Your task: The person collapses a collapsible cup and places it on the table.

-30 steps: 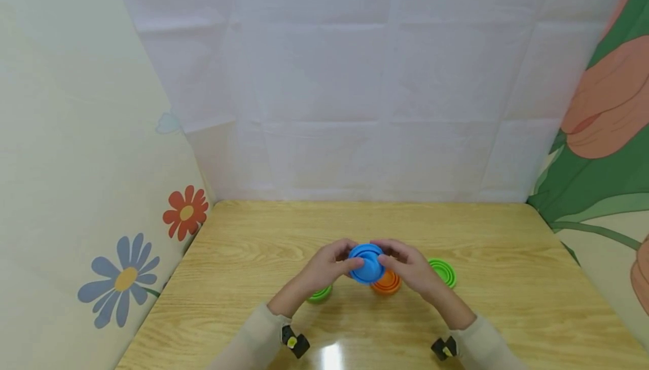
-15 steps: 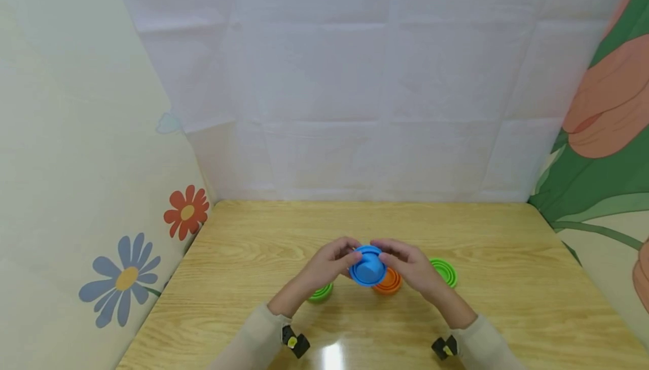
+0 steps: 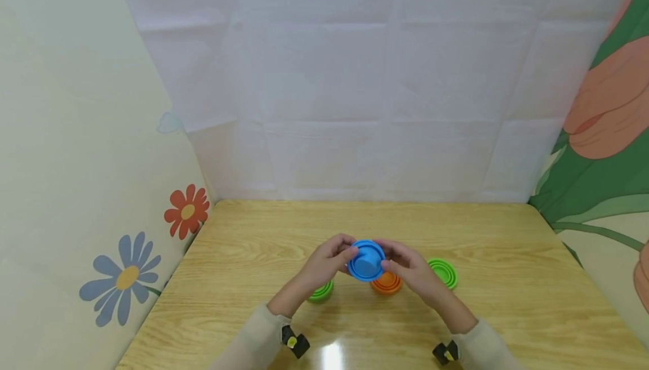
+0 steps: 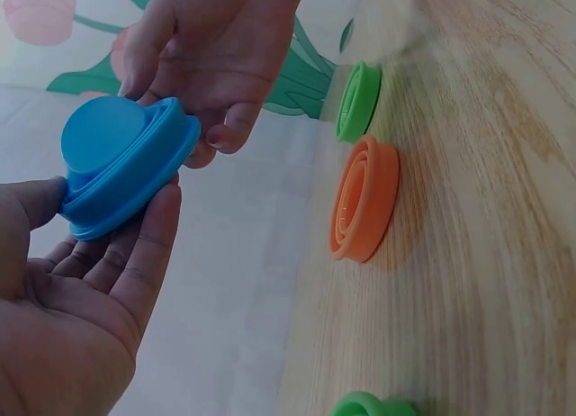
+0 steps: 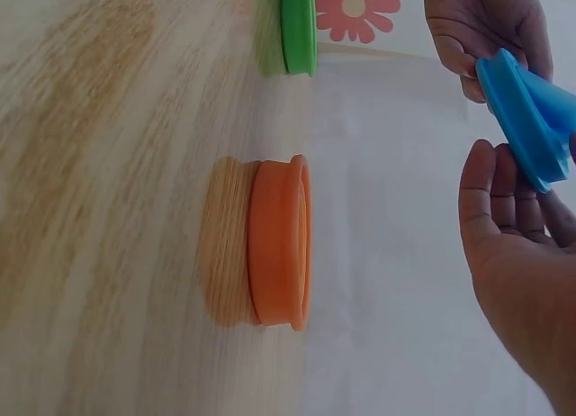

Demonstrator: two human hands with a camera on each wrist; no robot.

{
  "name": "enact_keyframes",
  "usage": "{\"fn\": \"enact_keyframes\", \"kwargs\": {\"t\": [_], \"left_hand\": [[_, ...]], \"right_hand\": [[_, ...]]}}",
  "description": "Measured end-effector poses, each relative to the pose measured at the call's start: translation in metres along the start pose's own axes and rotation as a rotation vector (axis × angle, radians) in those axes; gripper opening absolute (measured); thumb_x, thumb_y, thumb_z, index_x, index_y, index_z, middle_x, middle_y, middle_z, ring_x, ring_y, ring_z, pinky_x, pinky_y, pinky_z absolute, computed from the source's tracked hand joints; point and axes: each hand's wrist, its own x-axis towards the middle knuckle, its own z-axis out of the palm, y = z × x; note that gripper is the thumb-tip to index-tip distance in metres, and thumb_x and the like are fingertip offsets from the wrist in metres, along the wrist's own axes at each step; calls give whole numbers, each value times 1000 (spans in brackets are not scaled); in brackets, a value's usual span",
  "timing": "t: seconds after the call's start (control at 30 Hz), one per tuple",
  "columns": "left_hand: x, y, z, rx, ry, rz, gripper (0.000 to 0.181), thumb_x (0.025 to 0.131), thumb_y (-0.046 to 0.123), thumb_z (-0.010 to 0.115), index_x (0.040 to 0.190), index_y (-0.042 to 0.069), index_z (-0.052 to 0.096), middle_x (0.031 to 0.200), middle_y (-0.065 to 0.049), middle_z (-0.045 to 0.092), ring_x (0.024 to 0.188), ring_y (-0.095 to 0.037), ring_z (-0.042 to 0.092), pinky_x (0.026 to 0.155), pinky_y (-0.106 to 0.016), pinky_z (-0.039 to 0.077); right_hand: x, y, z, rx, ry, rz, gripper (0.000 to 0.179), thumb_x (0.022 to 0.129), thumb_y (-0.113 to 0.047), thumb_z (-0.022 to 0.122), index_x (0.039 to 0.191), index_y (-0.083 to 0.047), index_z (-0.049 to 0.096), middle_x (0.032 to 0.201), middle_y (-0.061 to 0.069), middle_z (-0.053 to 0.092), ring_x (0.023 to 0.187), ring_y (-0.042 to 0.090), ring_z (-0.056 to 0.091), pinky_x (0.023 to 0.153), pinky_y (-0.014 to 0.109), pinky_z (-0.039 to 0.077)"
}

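A blue collapsible cup [image 3: 367, 263] is held above the table between both hands, its round base sticking out toward the head camera and lopsided against the rings. My left hand [image 3: 325, 262] grips its left edge, thumb on the near face and fingers beneath, as the left wrist view shows at the blue rim [image 4: 135, 186]. On the other side, my right hand [image 3: 413, 271] pinches the rim with thumb and fingers. Below the held cup sits an orange collapsed cup [image 3: 387, 285] on the table, partly covered from the head camera.
One green collapsed cup [image 3: 320, 293] lies near the left wrist, partly hidden by that hand. Another green cup [image 3: 443, 273] rests right of the right hand. All stand on a wood-grain table [image 3: 263, 223], with a white cloth [image 3: 314, 77] hanging behind its far edge.
The blue cup has tilted and risen slightly, and its base sticks out more than a second ago. The right thumb has slid lower along the rim. The cups on the table have not moved.
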Motion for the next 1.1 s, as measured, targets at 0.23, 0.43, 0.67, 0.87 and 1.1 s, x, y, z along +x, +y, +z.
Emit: {"fn": "enact_keyframes", "kwargs": {"t": [0.23,0.43,0.67,0.87,1.1], "left_hand": [[-6,16,4,-21,-22,-6,34,95,27,55,121,4,52,98,-9,63,86,-18,64,77,-46,55],[-11,27,5,-6,-65,-14,34,95,20,55,125,4,52,98,-9,62,86,-18,63,79,-51,53],[-8,20,5,4,-91,-21,32,95,20,55,123,4,53,101,-11,61,86,-19,64,79,-54,52],[0,2,6,46,-82,-37,32,94,26,56,119,6,54,101,-10,62,85,-19,65,76,-48,55],[2,-2,9,116,-63,-29,27,93,23,59,114,8,56,93,-7,62,77,-18,65,67,-40,58]], "right_hand": [[-1,-1,2,-13,15,17,41,96,-18,54,135,-11,47,123,14,54,112,26,53,89,29,50],[-2,-4,2,-42,17,36,38,96,-20,53,133,-13,49,123,12,55,112,27,52,88,29,50],[-1,-2,1,-79,2,21,36,97,-18,51,132,-10,50,123,12,55,111,21,54,88,28,50],[-1,-2,1,-93,-6,-3,36,97,-18,52,131,-7,50,122,12,55,110,17,55,88,27,50],[1,1,5,-148,5,-29,35,96,-19,54,127,-4,52,116,15,59,104,12,58,85,27,51]]}}
